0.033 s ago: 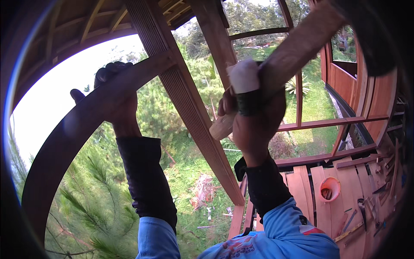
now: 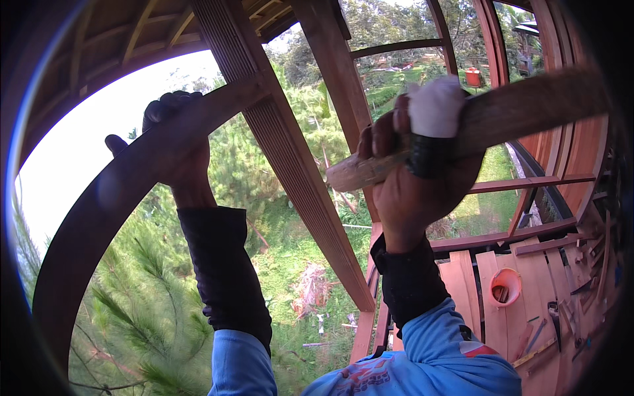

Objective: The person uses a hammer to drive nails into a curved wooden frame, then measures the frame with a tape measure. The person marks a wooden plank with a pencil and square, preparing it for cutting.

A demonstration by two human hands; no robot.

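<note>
Beam (image 2: 109,191) on the left, dark and bowed by the lens, climbing from the lower left to meet the grooved post (image 2: 274,132), and the left hand (image 2: 193,165) has it: palm at its underside, fingers curled up over the top edge, thumb poking out on the far left. Firm clasp there, arm raised, black cuff (image 2: 221,270) below the wrist, blue sleeve (image 2: 238,356) below that. Over to the other side, and the right hand (image 2: 429,191) is up too, clenched round a wooden bar (image 2: 528,105), blunt near end jutting out just right of the post, body slanting up toward the right rim. Its far end is hard to make out; it fades into the dark edge and may run on beyond. White wrap (image 2: 436,109) on that hand, bulky, a black band (image 2: 428,157) right beneath it. Down at the lower right, planks (image 2: 456,284) make a floor, and there sits an orange bucket (image 2: 517,280) with wood pieces (image 2: 500,294) inside, tools (image 2: 555,323) strewn to its right. Red-brown frames (image 2: 588,152) rise beyond, a red box (image 2: 473,77) showing through one opening. Slatted roof (image 2: 132,39) overhead at upper left, pine branches (image 2: 152,330) reaching up close by the beam's lower end.
</note>
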